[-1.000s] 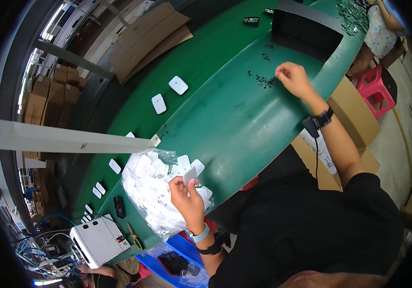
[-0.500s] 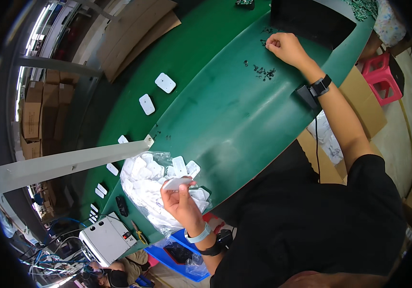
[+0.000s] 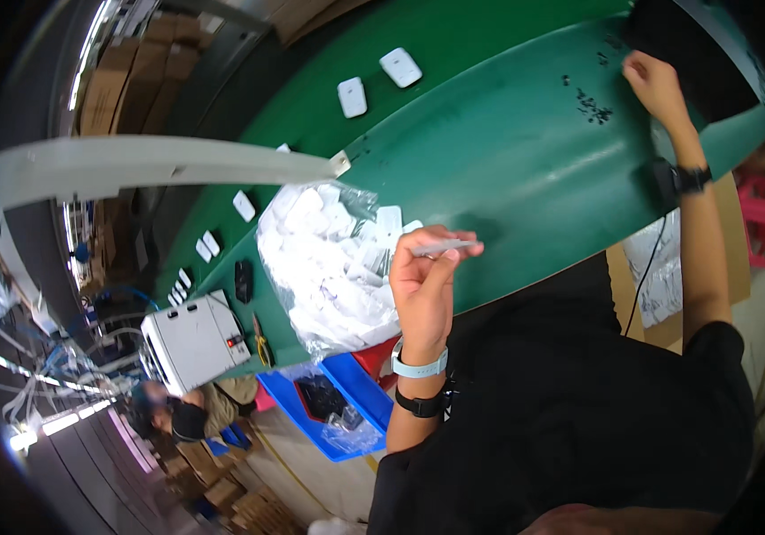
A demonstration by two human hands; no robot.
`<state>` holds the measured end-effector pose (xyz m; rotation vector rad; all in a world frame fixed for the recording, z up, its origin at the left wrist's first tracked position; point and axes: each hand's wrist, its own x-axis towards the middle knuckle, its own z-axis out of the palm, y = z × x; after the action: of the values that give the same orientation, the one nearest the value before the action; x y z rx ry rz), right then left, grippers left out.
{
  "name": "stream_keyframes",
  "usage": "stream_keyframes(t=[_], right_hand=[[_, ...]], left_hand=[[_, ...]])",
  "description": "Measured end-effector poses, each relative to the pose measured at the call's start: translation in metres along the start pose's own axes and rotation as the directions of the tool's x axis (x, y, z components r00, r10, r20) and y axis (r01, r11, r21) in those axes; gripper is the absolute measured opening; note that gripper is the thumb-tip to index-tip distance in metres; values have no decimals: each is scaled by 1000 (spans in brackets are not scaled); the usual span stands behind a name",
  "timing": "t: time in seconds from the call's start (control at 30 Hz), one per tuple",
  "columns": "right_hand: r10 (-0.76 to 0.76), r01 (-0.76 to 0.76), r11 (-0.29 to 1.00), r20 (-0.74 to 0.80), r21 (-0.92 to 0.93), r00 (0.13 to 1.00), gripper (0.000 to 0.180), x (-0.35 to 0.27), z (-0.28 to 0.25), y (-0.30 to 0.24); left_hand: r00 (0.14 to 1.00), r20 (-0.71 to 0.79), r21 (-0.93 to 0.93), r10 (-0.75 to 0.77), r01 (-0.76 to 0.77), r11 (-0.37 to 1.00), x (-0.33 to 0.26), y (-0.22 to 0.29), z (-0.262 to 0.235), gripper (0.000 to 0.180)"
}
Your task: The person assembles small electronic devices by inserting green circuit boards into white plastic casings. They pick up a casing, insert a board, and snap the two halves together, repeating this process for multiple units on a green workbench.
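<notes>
My left hand [image 3: 424,290] is closed on a thin white plastic cover [image 3: 445,247], seen nearly edge-on and pinched between thumb and fingers. It is raised beside a clear plastic bag [image 3: 357,198] full of similar white covers [image 3: 329,276]. At the far right, my right hand [image 3: 660,89] is low over the green table [image 3: 507,178], its fingertips bunched together. What they hold, if anything, is too small to make out. Small black parts [image 3: 593,109] lie scattered left of that hand, with a few more near its fingertips.
White covers [image 3: 400,68] lie along the green strip beyond the table. A metal bar [image 3: 204,162] crosses from the left. Pliers [image 3: 262,343] and a white machine [image 3: 195,343] stand near a blue tray [image 3: 329,410]. A black panel [image 3: 694,62] stands beyond my right hand; another person [image 3: 195,415] is lower left.
The whole view has shifted. My left hand, with the white cover, has moved rightward from over the bag to its edge, and the cover has tilted. My right hand stays by the small black parts.
</notes>
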<state>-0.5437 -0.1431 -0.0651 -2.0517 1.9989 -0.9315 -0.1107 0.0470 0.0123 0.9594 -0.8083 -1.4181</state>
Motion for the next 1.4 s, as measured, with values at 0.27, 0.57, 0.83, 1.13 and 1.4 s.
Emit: stream_keyframes(t=[0.27, 0.57, 0.83, 1.13, 1.4], right_hand=[[-146, -180, 536, 301, 825, 942, 7, -105, -45, -201], [-320, 108, 588, 109, 801, 941, 9, -124, -36, -273], [-357, 166, 613, 84, 773, 930, 9, -130, -36, -296], [-459, 294, 698, 94, 653, 884, 9, -133, -41, -306], [-492, 358, 697, 51, 621, 869, 10, -135, -34, -307]], left_hand=[[958, 190, 435, 217, -280, 856, -16, -2, 7, 24], [971, 210, 281, 112, -170, 945, -40, 16, 23, 28], [979, 112, 280, 172, -197, 939, -49, 21, 26, 43], [980, 66, 231, 190, -200, 952, -46, 21, 31, 56], [972, 61, 275, 228, -236, 932, -48, 17, 31, 56]])
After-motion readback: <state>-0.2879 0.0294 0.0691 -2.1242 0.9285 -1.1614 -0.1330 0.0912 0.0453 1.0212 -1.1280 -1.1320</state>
